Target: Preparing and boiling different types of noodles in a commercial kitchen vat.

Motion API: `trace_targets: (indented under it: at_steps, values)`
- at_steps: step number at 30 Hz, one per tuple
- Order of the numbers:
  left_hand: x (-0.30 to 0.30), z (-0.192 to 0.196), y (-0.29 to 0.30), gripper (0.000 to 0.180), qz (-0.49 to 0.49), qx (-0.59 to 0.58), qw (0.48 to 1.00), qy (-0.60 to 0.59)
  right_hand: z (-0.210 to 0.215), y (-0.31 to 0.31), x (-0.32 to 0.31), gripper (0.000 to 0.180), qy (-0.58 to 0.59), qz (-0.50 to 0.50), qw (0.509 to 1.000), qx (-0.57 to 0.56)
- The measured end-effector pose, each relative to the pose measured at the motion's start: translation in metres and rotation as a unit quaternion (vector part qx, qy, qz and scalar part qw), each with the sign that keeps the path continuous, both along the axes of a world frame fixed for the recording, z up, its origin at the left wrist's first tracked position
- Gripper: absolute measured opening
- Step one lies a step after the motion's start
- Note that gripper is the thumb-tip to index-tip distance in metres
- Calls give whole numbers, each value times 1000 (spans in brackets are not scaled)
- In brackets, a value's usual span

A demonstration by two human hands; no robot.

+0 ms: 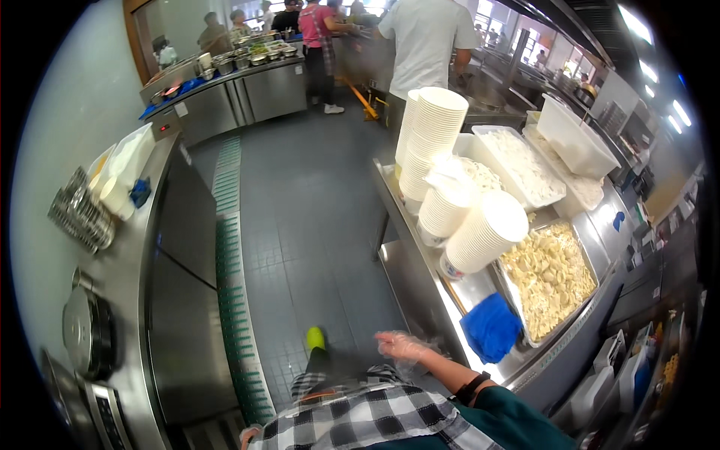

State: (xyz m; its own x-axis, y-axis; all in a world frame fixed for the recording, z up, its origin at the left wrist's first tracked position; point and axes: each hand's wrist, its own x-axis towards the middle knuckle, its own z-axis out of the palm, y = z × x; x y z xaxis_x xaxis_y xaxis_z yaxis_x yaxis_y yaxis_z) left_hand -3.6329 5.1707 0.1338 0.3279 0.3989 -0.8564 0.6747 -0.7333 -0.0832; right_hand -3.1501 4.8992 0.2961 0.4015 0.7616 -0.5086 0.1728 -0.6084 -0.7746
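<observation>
Beside the steel counter (420,247), the gloved right hand (403,346) hangs half-open, empty; left hand (250,434) barely visible, state unclear.

Light: bright, from ceiling strips (641,26) and far windows (491,15) | Glare: steel counter (420,247) shines | Blur: right hand (401,346) soft | Edges: bent, black rim
</observation>
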Motion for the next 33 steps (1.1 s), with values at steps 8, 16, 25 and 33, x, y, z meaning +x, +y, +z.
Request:
trace_targets:
  at_steps: [8,16,25,33]
  values:
    - [223,21,211,21,-180,7,984,9,-48,89,106,46,-114,-13,991,-65]
    - [611,67,347,20,-319,127,932,-112,24,191,197,50,72,-197,974,82]
    - [773,-54,425,19,-439,-46,832,-337,41,302,354,48,-15,-163,981,105]
    - [874,19,508,20,-360,-122,913,-147,16,320,431,30,-68,-300,941,141]
